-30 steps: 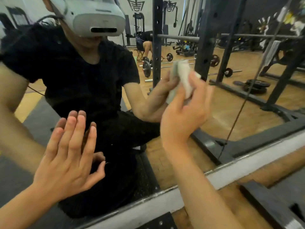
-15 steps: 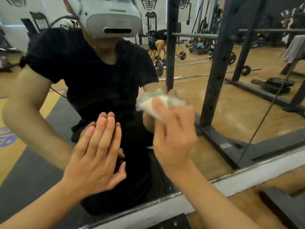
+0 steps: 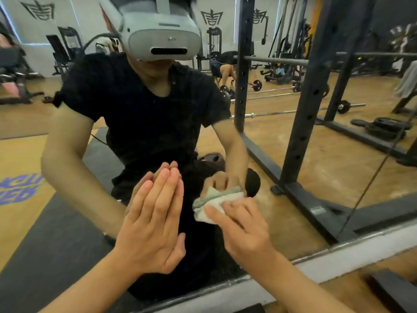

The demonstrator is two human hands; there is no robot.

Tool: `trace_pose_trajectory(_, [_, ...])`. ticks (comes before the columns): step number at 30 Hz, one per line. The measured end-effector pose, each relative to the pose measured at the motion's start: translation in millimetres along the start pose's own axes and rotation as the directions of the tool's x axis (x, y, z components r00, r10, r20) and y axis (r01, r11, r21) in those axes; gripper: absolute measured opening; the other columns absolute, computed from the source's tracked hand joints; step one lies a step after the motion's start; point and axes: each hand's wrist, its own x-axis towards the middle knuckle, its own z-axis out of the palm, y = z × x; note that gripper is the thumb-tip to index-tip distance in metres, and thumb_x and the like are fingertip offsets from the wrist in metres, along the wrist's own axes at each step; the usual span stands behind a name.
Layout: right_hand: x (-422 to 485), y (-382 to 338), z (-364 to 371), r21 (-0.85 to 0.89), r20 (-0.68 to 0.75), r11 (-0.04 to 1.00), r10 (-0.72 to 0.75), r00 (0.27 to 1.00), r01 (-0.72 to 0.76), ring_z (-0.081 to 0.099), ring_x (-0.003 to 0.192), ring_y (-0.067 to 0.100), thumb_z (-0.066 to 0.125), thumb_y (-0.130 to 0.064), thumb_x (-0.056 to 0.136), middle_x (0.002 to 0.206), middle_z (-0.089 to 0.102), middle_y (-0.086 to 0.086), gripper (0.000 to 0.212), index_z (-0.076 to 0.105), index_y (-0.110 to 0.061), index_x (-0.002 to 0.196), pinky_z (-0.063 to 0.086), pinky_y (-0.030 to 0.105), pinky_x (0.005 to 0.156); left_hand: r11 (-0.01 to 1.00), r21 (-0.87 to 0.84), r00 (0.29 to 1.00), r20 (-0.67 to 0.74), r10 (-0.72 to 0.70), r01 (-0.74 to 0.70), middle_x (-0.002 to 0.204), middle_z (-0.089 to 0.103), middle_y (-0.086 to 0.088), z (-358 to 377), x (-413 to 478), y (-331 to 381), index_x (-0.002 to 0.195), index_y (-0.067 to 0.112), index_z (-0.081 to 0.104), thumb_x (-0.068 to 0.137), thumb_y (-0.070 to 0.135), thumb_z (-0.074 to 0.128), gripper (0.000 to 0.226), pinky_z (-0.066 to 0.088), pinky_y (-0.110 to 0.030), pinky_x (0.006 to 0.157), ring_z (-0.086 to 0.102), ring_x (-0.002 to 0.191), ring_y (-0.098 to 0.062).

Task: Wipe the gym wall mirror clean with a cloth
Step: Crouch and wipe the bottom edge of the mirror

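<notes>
a person's two bare hands are at a gym wall mirror point(image 3: 338, 168), seen from a head camera looking forward and down. the left hand point(image 3: 155, 224) lies flat against the glass low in the middle, its fingers straight and pressed together, pointing up, with the thumb set out to the side; it holds nothing. just to its right, the right hand point(image 3: 243, 227) presses a folded white and pale green cloth point(image 3: 212, 199) onto the glass, the fingers bent over the cloth's near side and gripping it. the cloth sits low on the mirror, above the pale ledge point(image 3: 338, 256) along its bottom edge, and meets its own reflection. the mirror reflects the person in a black t-shirt point(image 3: 144, 114) and a grey headset point(image 3: 162, 39), both reflected hands meeting the real ones. to the right, the reflection shows a dark squat rack point(image 3: 302, 123), a barbell point(image 3: 293, 111) on the wooden floor point(image 3: 327, 159) and stacked weight plates point(image 3: 388, 127) further back.
</notes>
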Motion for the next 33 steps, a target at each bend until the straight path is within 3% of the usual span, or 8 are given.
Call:
trace_pose_trajectory(8, [126.4,-35.4,23.4,0.054,-0.256,0.999,0.01,0.967,0.005,0.054,0.075,0.025,0.069,0.0,0.097,0.079,0.062,0.01,0.017,0.08,-0.006,0.109,0.045,0.03,0.074,0.896,-0.442,0.988,-0.116,-0.104,0.042,0.175,-0.006,-0.019,-9.0,-1.0,-2.1,0.167,0.0,0.005,0.108,0.043,0.026,0.076,0.01,-0.053,0.132,0.003,0.162,-0.042])
trace_pose_trajectory(13, [29.4,-7.0,-11.9,0.005,-0.075,0.999,0.039,0.996,-0.038,0.05,0.073,0.022,0.066,0.002,0.098,0.081,0.062,0.009,0.018,0.079,-0.003,0.11,0.05,0.038,0.065,0.936,-0.334,0.99,-0.049,-0.131,0.107,0.173,0.011,-0.023,-23.5,15.2,-6.2,0.162,-0.006,0.018,0.096,0.034,0.047,0.082,0.013,-0.049,0.132,0.011,0.163,-0.037])
trace_pose_trajectory(19, [206.0,-2.2,-16.5,0.052,-0.454,0.993,0.119,0.883,-0.107,0.057,0.071,0.032,0.068,0.008,0.09,0.08,0.059,0.015,0.019,0.078,0.0,0.103,0.045,0.031,0.065,0.985,-0.163,0.992,-0.101,-0.075,0.058,0.168,0.02,-0.025,-38.8,72.3,-9.9,0.162,-0.005,0.023,0.091,0.036,0.049,0.086,0.011,-0.048,0.132,0.008,0.164,-0.03])
trace_pose_trajectory(23, [162.8,38.6,-44.3,-0.106,-0.343,0.987,0.08,0.936,-0.123,0.056,0.074,0.029,0.066,0.004,0.092,0.081,0.06,0.016,0.02,0.077,0.0,0.108,0.039,0.023,0.072,0.996,-0.047,0.993,-0.095,-0.075,0.071,0.171,0.016,-0.029,-46.7,105.5,-16.4,0.161,-0.009,0.025,0.095,0.038,0.045,0.084,0.009,-0.054,0.132,0.007,0.163,-0.038])
trace_pose_trajectory(25, [133.4,92.3,-80.2,-0.124,-0.453,0.918,0.286,0.845,-0.377,0.058,0.08,0.019,0.068,-0.003,0.092,0.089,0.064,0.013,0.019,0.076,-0.005,0.109,0.042,0.019,0.073,0.997,0.057,0.998,-0.045,-0.052,0.054,0.173,0.014,-0.027,-42.5,111.3,-17.4,0.163,-0.006,0.024,0.098,0.041,0.04,0.082,0.008,-0.054,0.132,0.01,0.162,-0.04])
trace_pose_trajectory(29, [150.5,135.2,-108.6,0.241,-0.656,0.636,0.663,0.361,-0.733,0.063,0.093,0.003,0.067,-0.014,0.093,0.102,0.07,-0.006,0.016,0.075,-0.016,0.108,0.055,0.027,0.089,0.984,0.175,0.999,-0.007,-0.041,0.042,0.173,0.01,-0.027,-35.7,109.5,-11.1,0.164,-0.008,0.018,0.102,0.046,0.033,0.084,0.006,-0.053,0.132,0.009,0.162,-0.04])
trace_pose_trajectory(31, [176.3,99.7,-83.5,0.239,-0.664,0.721,0.61,0.433,-0.65,0.057,0.084,-0.002,0.066,-0.01,0.094,0.096,0.064,-0.006,0.014,0.074,-0.013,0.105,0.047,0.011,0.082,0.988,0.149,0.999,-0.014,-0.043,0.044,0.173,0.008,-0.027,-33.6,107.2,-12.7,0.163,-0.011,0.016,0.103,0.046,0.03,0.084,0.006,-0.053,0.132,0.008,0.162,-0.04])
trace_pose_trajectory(33, [184.1,46.7,-43.0,0.117,-0.616,0.894,0.407,0.674,-0.433,0.055,0.079,0.011,0.066,0.0,0.094,0.091,0.061,0.005,0.017,0.075,-0.007,0.108,0.04,0.011,0.074,0.993,0.084,0.995,-0.053,-0.079,0.084,0.174,0.006,-0.027,-29.9,107.7,-16.2,0.162,-0.012,0.014,0.106,0.045,0.025,0.081,0.009,-0.055,0.132,0.008,0.163,-0.04])
